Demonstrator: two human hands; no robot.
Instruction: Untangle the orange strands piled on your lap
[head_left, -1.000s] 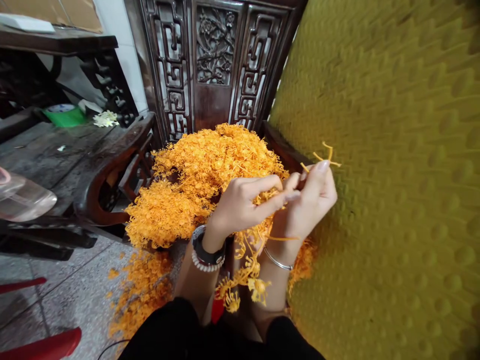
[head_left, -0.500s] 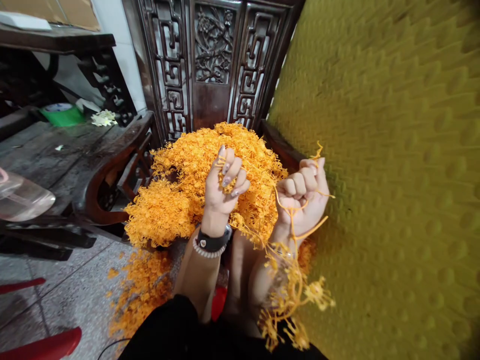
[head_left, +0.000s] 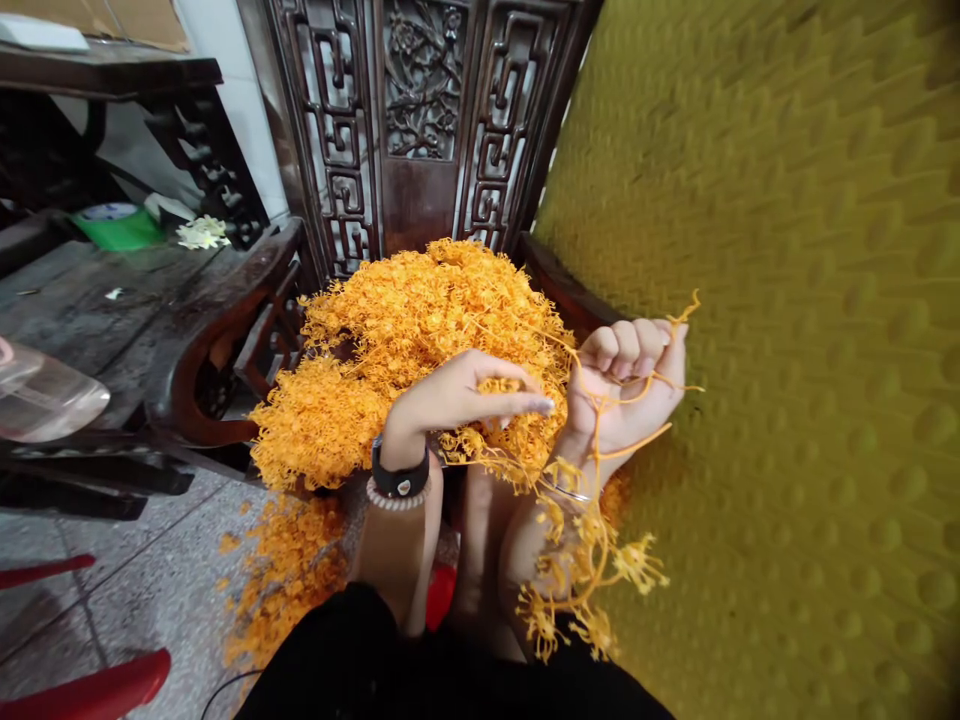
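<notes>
The left hand (head_left: 457,398) lies flat-fingered over the front of a heap of orange fringed strands (head_left: 420,330), its grip spread and holding nothing that shows clearly, with a black wristwatch (head_left: 400,478) and a white bead bracelet (head_left: 394,497) on its wrist. The right hand (head_left: 622,385) makes a closed fist, its grip pressed together on a loose strand (head_left: 592,530) that loops over the knuckles and wrist and hangs down in tufts past a silver bangle (head_left: 571,494). The heap sits on a dark wooden armchair (head_left: 420,100) with a carved fretwork back, between its curved armrest (head_left: 225,330) and a dimpled olive-yellow pad (head_left: 757,300), which stands just beside the right hand. More orange strands (head_left: 285,575) lie spilled on the speckled tile floor (head_left: 142,540). On the dark wood surface (head_left: 112,310) to the left are a green container (head_left: 118,230), a small pile of white blossoms (head_left: 202,232) and a clear plastic vessel (head_left: 41,395).
</notes>
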